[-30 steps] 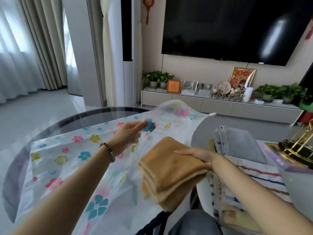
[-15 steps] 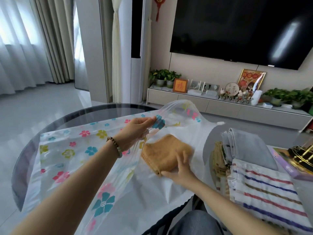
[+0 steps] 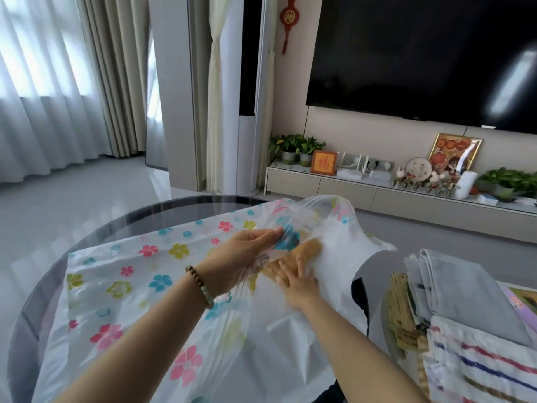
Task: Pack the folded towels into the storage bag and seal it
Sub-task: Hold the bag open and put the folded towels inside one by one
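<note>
Left hand (image 3: pixel 247 251) pinches bag (image 3: pixel 125 286) mouth up; right hand (image 3: pixel 296 282), fingers spread, presses tan towel (image 3: pixel 308 251) inside

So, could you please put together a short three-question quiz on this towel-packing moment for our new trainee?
1. True or false: the left hand pinches the upper layer of the flowered storage bag, holding its mouth open.
2. What is the right hand pressing on?
A. the grey folded towel
B. the tan towel going into the bag
C. the striped towel
3. Which wrist wears the bead bracelet?

Key:
1. True.
2. B.
3. The left wrist.
</note>
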A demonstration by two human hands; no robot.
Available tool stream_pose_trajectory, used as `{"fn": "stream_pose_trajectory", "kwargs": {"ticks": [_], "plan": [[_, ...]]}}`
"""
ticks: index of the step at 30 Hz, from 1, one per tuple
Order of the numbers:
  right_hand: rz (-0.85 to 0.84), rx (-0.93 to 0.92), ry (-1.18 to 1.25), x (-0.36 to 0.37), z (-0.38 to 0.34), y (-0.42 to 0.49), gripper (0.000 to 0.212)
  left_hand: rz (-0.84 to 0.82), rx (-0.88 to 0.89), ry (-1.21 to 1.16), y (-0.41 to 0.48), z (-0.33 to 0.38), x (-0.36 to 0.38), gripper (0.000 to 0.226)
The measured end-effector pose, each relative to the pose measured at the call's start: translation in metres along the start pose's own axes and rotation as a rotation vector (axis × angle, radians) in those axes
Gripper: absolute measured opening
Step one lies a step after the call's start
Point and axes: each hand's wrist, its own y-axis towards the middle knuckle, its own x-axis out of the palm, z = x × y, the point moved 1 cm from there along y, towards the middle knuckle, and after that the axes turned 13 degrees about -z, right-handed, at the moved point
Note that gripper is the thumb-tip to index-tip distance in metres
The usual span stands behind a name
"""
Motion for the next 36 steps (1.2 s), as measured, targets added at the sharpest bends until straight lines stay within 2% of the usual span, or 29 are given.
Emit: {"fn": "stream_pose_trajectory", "kwargs": {"ticks": [2,5,7,9,11,13,16,19,21,24,27,30,33,36], "plan": [[0.056,0.010,0.066,-0.005,0.001,0.008,0.059,0.006,0.012,-0.014,0.000,-0.002,0.004,0.032],[0.039,-0.123,0.191,-0.015,0.004,-0.004,0.065,0.017,0.006,0.004,0.002,-0.005,0.010,0.038],[-0.117,-0.251,0.306,-0.029,0.012,-0.034,0.071,0.019,-0.005,-0.018,0.005,-0.009,0.015,0.036],[-0.354,-0.328,0.387,-0.049,0.027,-0.081,0.072,0.034,-0.015,0.020,0.008,-0.012,0.020,0.035],[-0.534,-0.362,0.426,-0.071,0.049,-0.132,0.065,0.056,-0.019,0.108,0.010,-0.014,0.024,0.039],[-0.616,-0.358,0.475,-0.093,0.079,-0.176,0.051,0.077,-0.019,0.162,0.014,-0.017,0.028,0.040],[-0.495,-0.258,0.470,-0.118,0.133,-0.218,0.046,0.078,-0.008,0.196,0.019,-0.023,0.033,0.041],[-0.235,-0.110,0.371,-0.131,0.187,-0.237,0.066,0.086,-0.009,0.191,0.024,-0.032,0.038,0.036],[-0.141,-0.005,0.282,-0.132,0.220,-0.243,0.069,0.069,-0.023,0.199,0.025,-0.038,0.043,0.035],[-0.167,0.150,0.211,-0.125,0.245,-0.249,0.059,0.026,-0.041,0.225,0.025,-0.045,0.046,0.046],[-0.153,0.200,0.164,-0.121,0.251,-0.248,0.067,-0.005,-0.039,0.230,0.026,-0.048,0.047,0.058],[-0.148,0.250,0.074,-0.120,0.258,-0.243,0.085,-0.005,-0.047,0.255,0.027,-0.045,0.050,0.040],[-0.179,0.309,0.105,-0.117,0.262,-0.243,0.080,0.005,-0.054,0.275,0.027,-0.046,0.051,0.032],[-0.064,0.277,0.033,-0.113,0.262,-0.246,0.072,-0.019,-0.057,0.251,0.027,-0.048,0.049,0.037]]}}
